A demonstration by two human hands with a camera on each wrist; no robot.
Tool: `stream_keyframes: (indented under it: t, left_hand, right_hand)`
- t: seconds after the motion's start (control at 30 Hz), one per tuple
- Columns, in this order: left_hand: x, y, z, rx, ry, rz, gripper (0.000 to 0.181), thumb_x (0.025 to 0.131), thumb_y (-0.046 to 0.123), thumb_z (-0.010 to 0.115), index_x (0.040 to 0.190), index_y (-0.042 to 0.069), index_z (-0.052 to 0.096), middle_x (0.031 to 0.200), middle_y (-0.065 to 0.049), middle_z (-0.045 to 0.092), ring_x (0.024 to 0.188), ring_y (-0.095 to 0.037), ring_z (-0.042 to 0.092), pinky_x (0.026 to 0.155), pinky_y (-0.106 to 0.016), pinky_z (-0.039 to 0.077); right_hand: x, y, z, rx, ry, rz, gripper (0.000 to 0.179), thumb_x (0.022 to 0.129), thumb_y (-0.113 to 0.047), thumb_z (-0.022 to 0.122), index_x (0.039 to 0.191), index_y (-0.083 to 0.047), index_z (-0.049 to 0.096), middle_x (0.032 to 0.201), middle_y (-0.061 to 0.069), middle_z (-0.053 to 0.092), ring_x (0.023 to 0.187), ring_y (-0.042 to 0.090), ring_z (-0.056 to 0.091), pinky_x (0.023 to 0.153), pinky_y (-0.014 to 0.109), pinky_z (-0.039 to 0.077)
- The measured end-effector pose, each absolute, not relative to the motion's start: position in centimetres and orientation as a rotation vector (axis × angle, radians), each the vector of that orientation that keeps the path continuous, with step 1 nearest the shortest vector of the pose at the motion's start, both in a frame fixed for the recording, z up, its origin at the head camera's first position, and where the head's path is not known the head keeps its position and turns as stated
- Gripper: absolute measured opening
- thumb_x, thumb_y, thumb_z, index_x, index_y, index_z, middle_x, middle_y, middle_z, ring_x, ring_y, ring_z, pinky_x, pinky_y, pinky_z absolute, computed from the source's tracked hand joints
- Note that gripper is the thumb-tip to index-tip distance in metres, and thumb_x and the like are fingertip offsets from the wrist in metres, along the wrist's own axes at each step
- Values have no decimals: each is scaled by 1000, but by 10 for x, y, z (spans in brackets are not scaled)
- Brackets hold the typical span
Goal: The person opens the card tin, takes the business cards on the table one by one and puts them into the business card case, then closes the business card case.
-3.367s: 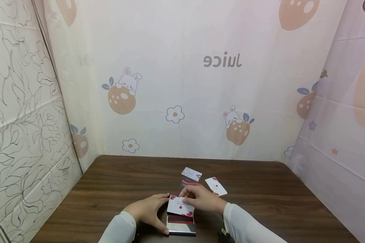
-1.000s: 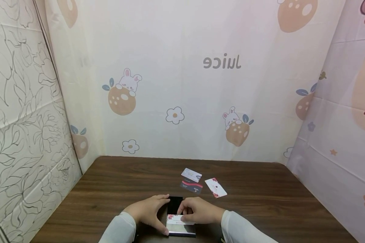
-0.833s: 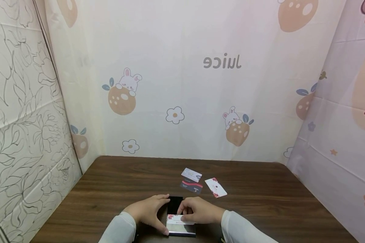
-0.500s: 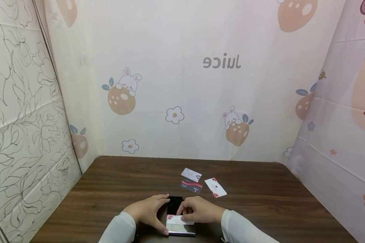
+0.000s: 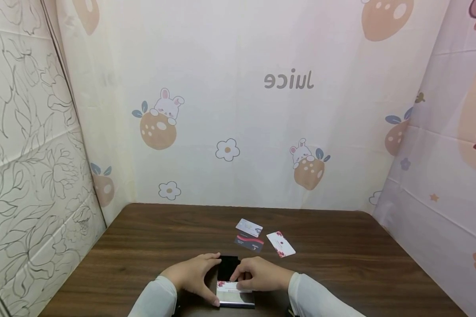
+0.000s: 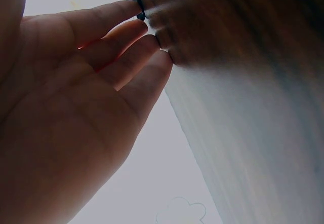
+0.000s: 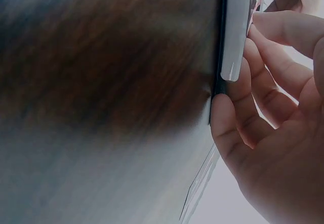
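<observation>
The opened card case (image 5: 237,300) lies on the counter (image 5: 162,229) between the hands. Along its left side, the left hand (image 5: 192,276) touches it, thumb and fingers spread apart. From its right, the right hand (image 5: 262,275) pinches a floral card (image 5: 227,286) over the case, seemingly partly inside. Beyond the case lie a pale card (image 5: 248,227), a dark card (image 5: 247,243) and another floral one (image 5: 281,244).
</observation>
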State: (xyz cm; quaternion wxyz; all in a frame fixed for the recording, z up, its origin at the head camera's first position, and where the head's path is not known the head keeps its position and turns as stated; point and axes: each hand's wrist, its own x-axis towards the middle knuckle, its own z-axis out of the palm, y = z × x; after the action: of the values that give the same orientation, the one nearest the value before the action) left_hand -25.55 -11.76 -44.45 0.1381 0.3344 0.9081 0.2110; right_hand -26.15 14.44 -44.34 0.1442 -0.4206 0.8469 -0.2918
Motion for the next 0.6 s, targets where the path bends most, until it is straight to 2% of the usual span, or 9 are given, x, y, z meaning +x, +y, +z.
stream_keyframes:
  t: [0.6]
  left_hand:
    - [-253, -117, -443, 961, 2623, 612, 101, 70, 57, 86, 147, 4, 47, 158, -10, 36, 143, -31, 34, 113, -49, 35]
  right_hand:
    - [-263, 150, -437, -1177, 2482, -821, 15, 97, -14, 67, 110, -14, 73, 90, -18, 60, 76, -1, 55, 70, 18, 51]
